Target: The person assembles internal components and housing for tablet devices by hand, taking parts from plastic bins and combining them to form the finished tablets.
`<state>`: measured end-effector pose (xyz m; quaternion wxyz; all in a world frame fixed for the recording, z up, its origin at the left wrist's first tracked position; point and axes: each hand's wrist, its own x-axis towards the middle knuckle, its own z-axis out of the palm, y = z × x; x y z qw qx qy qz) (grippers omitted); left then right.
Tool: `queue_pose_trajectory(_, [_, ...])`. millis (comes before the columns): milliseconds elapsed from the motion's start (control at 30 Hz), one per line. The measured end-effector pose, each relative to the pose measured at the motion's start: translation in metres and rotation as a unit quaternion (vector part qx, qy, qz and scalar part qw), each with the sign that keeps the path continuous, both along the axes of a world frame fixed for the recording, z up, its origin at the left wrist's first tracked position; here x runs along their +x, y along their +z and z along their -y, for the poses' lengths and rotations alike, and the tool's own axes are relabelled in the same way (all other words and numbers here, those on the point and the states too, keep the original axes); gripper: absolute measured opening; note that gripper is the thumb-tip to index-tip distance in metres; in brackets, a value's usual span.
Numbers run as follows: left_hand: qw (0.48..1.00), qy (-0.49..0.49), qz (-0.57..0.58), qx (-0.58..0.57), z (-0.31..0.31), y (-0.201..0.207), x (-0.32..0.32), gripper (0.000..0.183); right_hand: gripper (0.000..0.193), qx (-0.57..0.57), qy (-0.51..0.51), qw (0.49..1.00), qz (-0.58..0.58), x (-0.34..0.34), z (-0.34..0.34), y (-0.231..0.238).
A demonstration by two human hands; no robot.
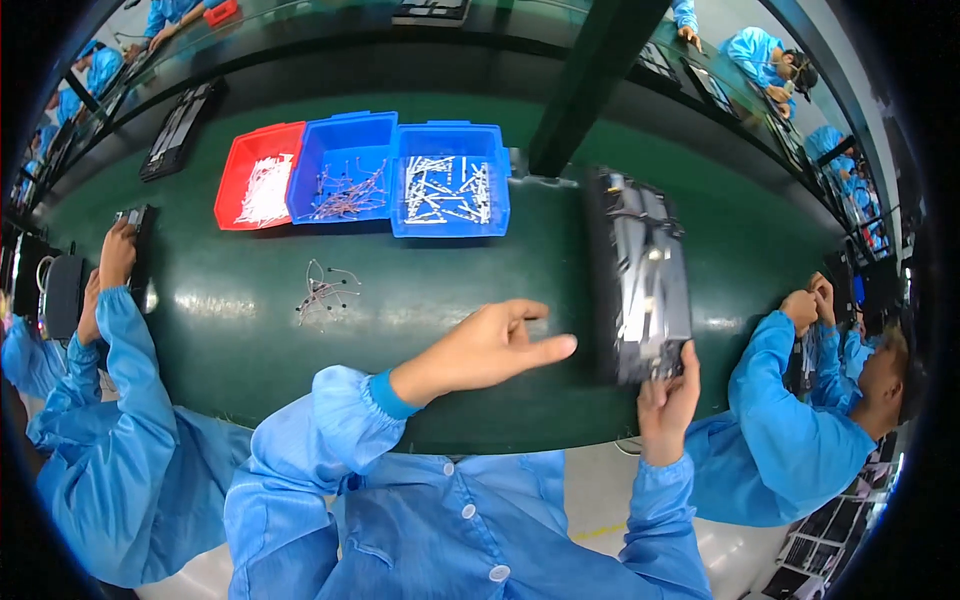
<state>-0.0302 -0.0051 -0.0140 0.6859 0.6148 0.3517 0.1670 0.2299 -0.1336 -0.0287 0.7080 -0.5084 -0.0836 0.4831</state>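
R hand (pixel 668 392) grip grasps, prob., black panel (pixel 640 275) near edge; L hand (pixel 490 347) released beside.

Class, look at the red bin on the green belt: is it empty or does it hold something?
Holding something. The red bin has a heap of thin white parts piled toward its right side.

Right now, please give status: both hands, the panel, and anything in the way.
Left hand empty, open, pointing toward panel. Right hand grips panel's near edge. Panel flat on belt. Loose wires lie apart, left; path free.
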Motion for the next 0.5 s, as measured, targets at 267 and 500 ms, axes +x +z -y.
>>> queue_pose_trajectory(267, [0.956, 0.047, -0.084, 0.276, 0.016, 0.002, -0.071, 0.031, 0.016, 0.026, -0.023, 0.992, 0.120, 0.099, -0.138, -0.009])
queue_pose_trajectory(500, [0.805, 0.324, -0.237, 0.437, -0.015, -0.002, -0.149, 0.008, 0.058, 0.145, -0.054, 0.967, 0.203, 0.103, -0.255, -0.026])
